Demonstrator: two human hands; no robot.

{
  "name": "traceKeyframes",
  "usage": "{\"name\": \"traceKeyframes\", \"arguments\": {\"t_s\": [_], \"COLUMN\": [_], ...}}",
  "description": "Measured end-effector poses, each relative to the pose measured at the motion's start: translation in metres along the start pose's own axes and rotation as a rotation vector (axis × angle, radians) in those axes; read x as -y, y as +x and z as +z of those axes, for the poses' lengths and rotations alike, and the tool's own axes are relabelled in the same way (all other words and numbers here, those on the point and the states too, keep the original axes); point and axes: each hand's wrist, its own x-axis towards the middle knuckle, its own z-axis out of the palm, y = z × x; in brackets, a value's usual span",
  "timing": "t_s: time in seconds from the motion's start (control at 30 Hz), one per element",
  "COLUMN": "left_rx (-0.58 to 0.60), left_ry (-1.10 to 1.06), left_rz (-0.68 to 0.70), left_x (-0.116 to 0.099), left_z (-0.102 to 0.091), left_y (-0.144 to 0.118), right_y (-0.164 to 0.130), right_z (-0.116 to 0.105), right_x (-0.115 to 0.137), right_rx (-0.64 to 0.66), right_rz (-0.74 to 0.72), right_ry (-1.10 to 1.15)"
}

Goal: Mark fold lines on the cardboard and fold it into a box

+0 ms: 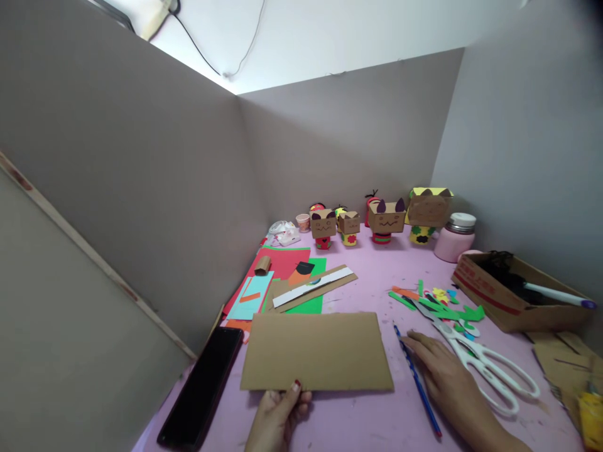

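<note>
You are working at a pink worktop (367, 276) boxed in by grey partition walls (141, 176); box-headed paper figures (386, 220) are standing along the back. Your left hand (277, 414) is pinching the near edge of a brown cardboard sheet (316, 351), thumb on top. Your right hand (443, 373) is lying flat and empty, fingers spread, just right of the sheet, touching a blue pencil (417, 380), white scissors (485, 364) beside it.

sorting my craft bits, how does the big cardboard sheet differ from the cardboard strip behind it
The cardboard sheet is a wide, bare rectangle gripped at its near edge by the left hand; the cardboard strip is narrow, lies slanted on coloured paper, untouched, and carries a white band. Both are flat brown cardboard.
</note>
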Motion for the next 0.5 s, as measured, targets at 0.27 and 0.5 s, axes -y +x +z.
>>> {"name": "traceKeyframes", "arguments": {"t_s": [0.27,0.5], "left_rx": [0.003,0.008], "left_ry": [0.006,0.015], "left_rz": [-0.017,-0.036], "left_x": [-0.003,-0.005], "left_z": [0.002,0.001], "left_y": [-0.001,-0.001], "right_y": [-0.007,-0.010], "right_z": [-0.010,-0.012], "right_x": [0.013,0.022], "right_rx": [-0.123,-0.163], "right_rz": [0.088,0.056], "right_ry": [0.216,0.336]}}
